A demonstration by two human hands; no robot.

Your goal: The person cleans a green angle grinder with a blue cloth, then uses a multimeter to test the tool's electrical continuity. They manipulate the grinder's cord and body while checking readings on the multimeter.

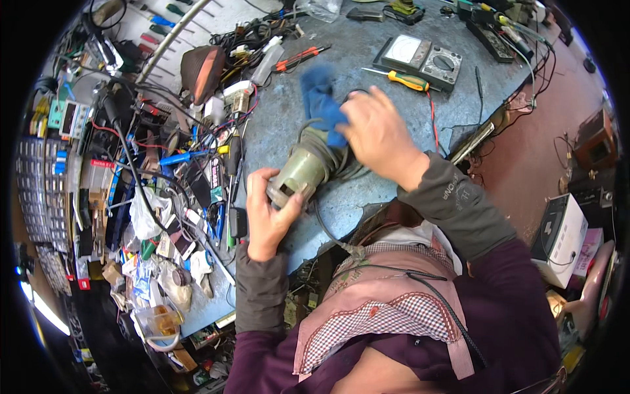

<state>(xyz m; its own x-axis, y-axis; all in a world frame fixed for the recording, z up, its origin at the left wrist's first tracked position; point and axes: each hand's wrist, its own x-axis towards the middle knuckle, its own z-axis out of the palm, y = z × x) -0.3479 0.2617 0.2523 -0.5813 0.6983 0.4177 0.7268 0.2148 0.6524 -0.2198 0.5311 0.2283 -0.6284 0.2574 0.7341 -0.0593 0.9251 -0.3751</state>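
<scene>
Left grip (266, 217) is closed on the slotted end of a grey-green cylindrical housing (300, 172), thumb at its six o'clock side, fingers at its nine; the housing lies at one o'clock from that grip, tilted, with its slotted end toward half past seven. Right grip (384, 138) pinches a blue cloth (320, 95), blurred, which extends toward ten o'clock from the fingers; whether it touches the housing I cannot tell. A cable (336, 157) is looped at the housing's other end, between the two grips.

With the housing as clock centre, the table's (279, 131) near edge runs close by at four to five o'clock, its right edge well off at two to three. From eight round to eleven, piled clutter (210, 177) hems in the left side; blue surface stretches from twelve to two, as far as the tools there.

Counted: two grips, one housing, one cloth; one analogue multimeter (423, 59) at half past one, with one yellow-handled screwdriver (408, 80) just beside it; one red-handled tool (298, 59) at twelve; one thin black tool (480, 80) at two; the clutter is too tangled to count
</scene>
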